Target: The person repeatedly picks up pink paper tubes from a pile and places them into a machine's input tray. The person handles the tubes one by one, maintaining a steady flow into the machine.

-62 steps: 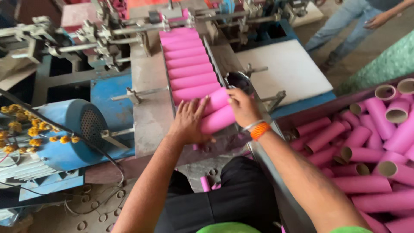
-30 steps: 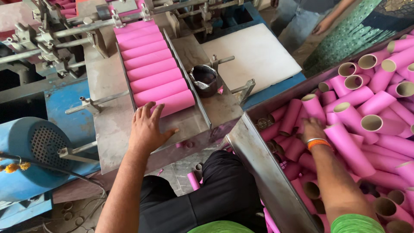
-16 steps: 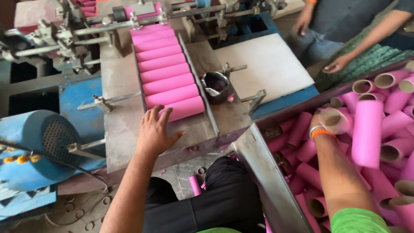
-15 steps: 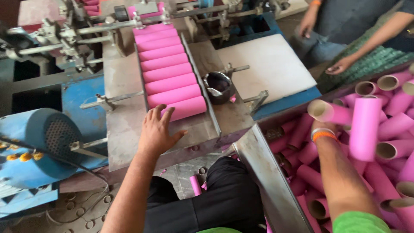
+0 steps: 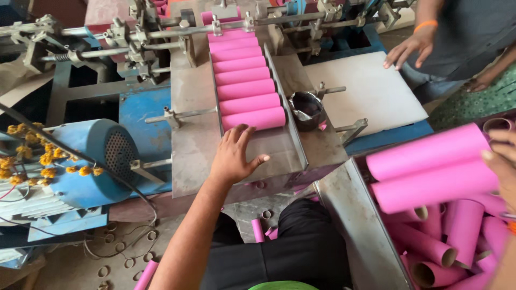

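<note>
Head view: my left hand (image 5: 232, 156) rests open on the tray (image 5: 279, 156), touching the nearest pink tube (image 5: 253, 118); my right hand (image 5: 502, 161) grips two pink tubes (image 5: 430, 169).

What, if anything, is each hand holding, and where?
The right hand holds two pink tubes by their right ends; the left hand holds nothing.

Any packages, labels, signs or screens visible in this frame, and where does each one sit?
None can be made out: no package, label, sign or screen shows.
Nearest things: plain pink tubes in a row in the metal feed tray, unprinted.
The left hand rests on that tray; the right hand holds two plain pink tubes over a bin of more.
</note>
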